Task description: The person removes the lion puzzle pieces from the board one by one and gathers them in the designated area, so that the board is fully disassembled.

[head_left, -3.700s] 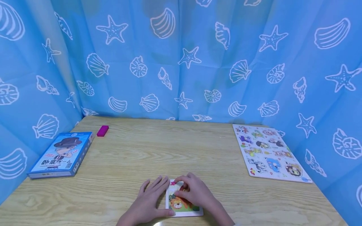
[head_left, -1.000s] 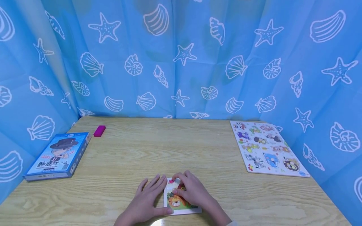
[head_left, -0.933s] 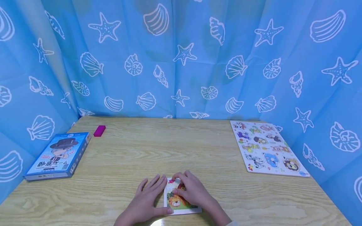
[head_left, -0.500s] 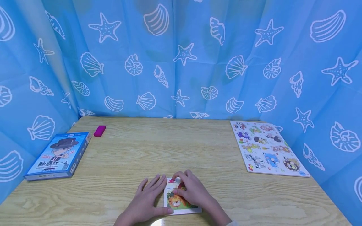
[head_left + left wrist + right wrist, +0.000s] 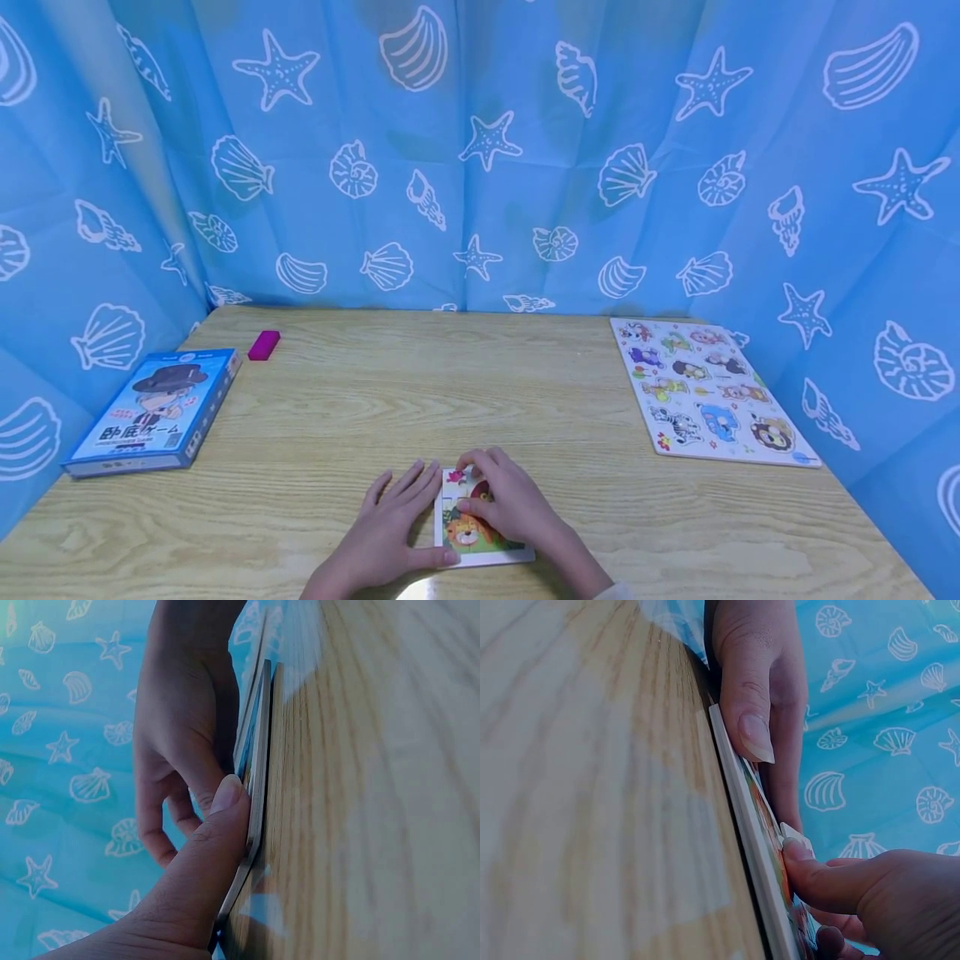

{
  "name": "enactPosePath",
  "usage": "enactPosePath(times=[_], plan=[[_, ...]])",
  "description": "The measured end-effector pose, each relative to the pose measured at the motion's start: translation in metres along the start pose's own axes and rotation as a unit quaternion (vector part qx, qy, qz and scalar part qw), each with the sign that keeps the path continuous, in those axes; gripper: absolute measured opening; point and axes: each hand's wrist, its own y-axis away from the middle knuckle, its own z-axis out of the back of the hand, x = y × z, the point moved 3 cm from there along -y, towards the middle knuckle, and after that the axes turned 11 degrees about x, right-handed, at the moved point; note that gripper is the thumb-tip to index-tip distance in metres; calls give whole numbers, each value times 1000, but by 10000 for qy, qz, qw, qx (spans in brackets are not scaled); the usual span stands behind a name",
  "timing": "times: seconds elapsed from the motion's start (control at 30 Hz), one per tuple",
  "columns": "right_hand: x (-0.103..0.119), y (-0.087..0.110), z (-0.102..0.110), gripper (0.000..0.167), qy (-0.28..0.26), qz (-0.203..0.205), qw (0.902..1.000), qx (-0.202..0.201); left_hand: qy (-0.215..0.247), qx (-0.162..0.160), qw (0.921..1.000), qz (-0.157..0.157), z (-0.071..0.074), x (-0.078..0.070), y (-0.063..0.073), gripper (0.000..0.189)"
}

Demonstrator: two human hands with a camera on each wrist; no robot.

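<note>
A small jigsaw puzzle board (image 5: pixel 491 559) with a white border lies flat on the table near its front edge. Its picture shows an orange animal's face and a pink flower. My left hand (image 5: pixel 386 533) lies along the board's left side, fingers spread and fairly straight, with the thumb on the lower left corner. Over the upper right part of the picture, my right hand (image 5: pixel 517 504) is bent and covers some of it. In the right wrist view, its thumb and fingers pinch a small white-edged puzzle piece (image 5: pixel 798 838), tilted up from the board's surface.
At the left stands a blue game box (image 5: pixel 153 412), with a magenta block (image 5: pixel 264 345) behind it. A white animal puzzle board (image 5: pixel 712 392) lies at the right. A blue seashell-print curtain (image 5: pixel 510 208) encloses the back and sides of the wooden table (image 5: pixel 420 383).
The head view has shifted slightly since the oldest frame. Both hands keep nearly the same pose on the puzzle board, with only tiny movement of the right fingers.
</note>
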Motion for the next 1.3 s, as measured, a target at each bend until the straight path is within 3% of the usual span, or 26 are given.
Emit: enactPosePath(times=[0.53, 0.83, 1.3], plan=[[3, -2, 6, 34, -372, 205, 9984, -366, -78, -45, 9999, -46, 3, -1, -2, 96], [3, 0, 6, 11, -804, 38, 9952, -556, -53, 11, 10000, 69, 2, -1, -1, 97], [8, 2, 5, 11, -684, 174, 9954, -649, -68, 24, 10000, 38, 0, 1, 0, 97]])
